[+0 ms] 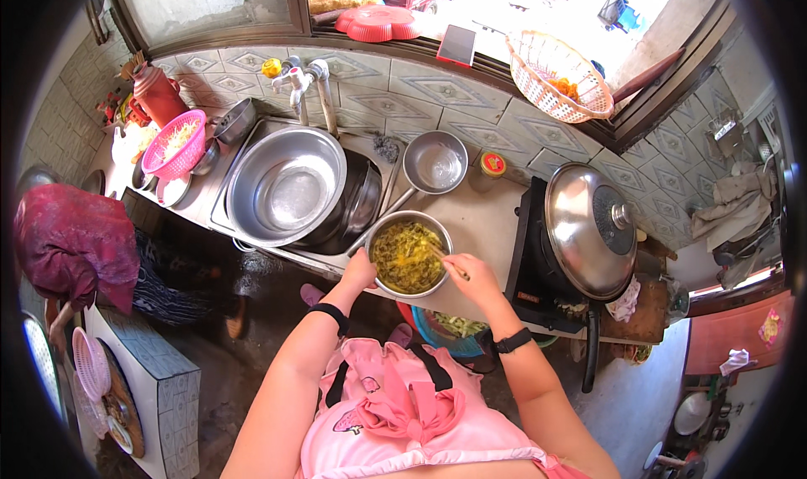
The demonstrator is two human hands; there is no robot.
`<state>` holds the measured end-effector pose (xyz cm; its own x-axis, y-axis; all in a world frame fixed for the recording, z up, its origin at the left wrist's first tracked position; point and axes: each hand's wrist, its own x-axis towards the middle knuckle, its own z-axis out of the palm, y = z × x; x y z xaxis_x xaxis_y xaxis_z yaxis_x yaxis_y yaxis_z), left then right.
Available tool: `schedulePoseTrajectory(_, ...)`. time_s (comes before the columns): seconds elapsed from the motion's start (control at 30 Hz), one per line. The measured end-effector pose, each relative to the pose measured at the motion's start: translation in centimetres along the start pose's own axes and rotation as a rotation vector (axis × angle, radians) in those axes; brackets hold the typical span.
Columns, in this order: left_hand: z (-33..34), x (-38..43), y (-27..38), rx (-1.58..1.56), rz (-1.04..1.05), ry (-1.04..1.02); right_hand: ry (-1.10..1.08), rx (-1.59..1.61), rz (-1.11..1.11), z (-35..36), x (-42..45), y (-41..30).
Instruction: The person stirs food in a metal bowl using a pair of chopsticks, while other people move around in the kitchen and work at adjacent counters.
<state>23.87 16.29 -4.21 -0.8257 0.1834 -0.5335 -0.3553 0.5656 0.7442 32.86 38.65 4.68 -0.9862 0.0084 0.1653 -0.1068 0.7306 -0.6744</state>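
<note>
A round metal bowl (pixel 445 232) stands at the counter's front edge, holding a yellow and dark green mixture (pixel 406 258). My left hand (pixel 360 270) grips the bowl's left rim. In my right hand (pixel 473 278) are wooden chopsticks (pixel 439 251), their tips down in the mixture. Behind the bowl sits a metal ladle or small pan (pixel 435 162), its long handle reaching toward the bowl's left side. A jar with a red and yellow lid (pixel 492 165) is farther right.
Left lies a sink with a large metal basin (pixel 287 186) under a tap (pixel 299 88). A lidded wok (pixel 583 227) on a black cooker (pixel 523 277) stands right, its handle jutting forward. Below the counter is a blue basin of cut vegetables (pixel 454 328). Another person (pixel 79 246) bends at far left.
</note>
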Motion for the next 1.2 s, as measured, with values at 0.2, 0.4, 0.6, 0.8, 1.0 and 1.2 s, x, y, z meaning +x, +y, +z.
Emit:
schedulePoseTrajectory(0.2, -0.1, 0.0, -0.1, 0.041, -0.005, 0.026, -0.179, 0.625, 0.282, 1.6, 1.3, 1.8)
schedulePoseTrajectory(0.4, 0.1, -0.1, 0.3, 0.071, -0.018, 0.013, -0.104, 0.336, 0.102, 2.9, 3.5, 1.5)
schedulePoseTrajectory(0.6, -0.4, -0.3, 0.0, 0.062, 0.008, -0.003, -0.375, 0.222, -0.051, -0.3, 2.3, -2.4)
schedulePoseTrajectory(0.8, 0.0, 0.0, -0.1, 0.03, 0.0, -0.031, -0.416, 0.229, -0.1, 0.0, 1.6, -3.0)
schedulePoseTrajectory(1.0, -0.4, -0.4, 0.2, 0.033, -0.013, -0.048, -0.113, 0.059, -0.154, 0.9, 2.0, -1.7)
schedulePoseTrajectory(1.2, -0.4, -0.7, 0.7, 0.031, -0.04, -0.079, -0.114, -0.027, -0.143, 1.0, 3.0, 0.0)
